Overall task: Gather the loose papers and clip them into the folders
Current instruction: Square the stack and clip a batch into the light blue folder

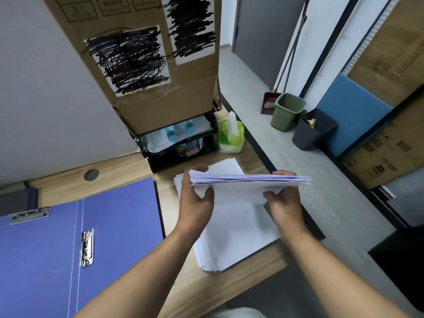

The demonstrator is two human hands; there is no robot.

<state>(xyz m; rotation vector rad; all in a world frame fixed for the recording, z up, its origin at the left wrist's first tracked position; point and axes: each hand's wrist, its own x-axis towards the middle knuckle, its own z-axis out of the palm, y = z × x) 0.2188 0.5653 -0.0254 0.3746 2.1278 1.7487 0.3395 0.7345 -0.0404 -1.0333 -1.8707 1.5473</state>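
I hold a bundle of papers in both hands, lifted clear of the tabletop and roughly level. My left hand grips its left end, thumb underneath and fingers curled over the far edge; my right hand pinches the right end the same way. The near edges of the sheets look uneven, though the blur there keeps me from being sure. Directly below the bundle lies a bigger stack of loose papers, fanned out slightly, with one corner reaching the tabletop's front edge. To my left a blue folder lies open and flat, with one metal clip near its middle fold and another clip at its far left. Behind the papers stands a black desk organizer with a cardboard box on top of it, and a green tissue pack just beside it on the right. On the floor to my right stand a green bin and a dark bin, close together.
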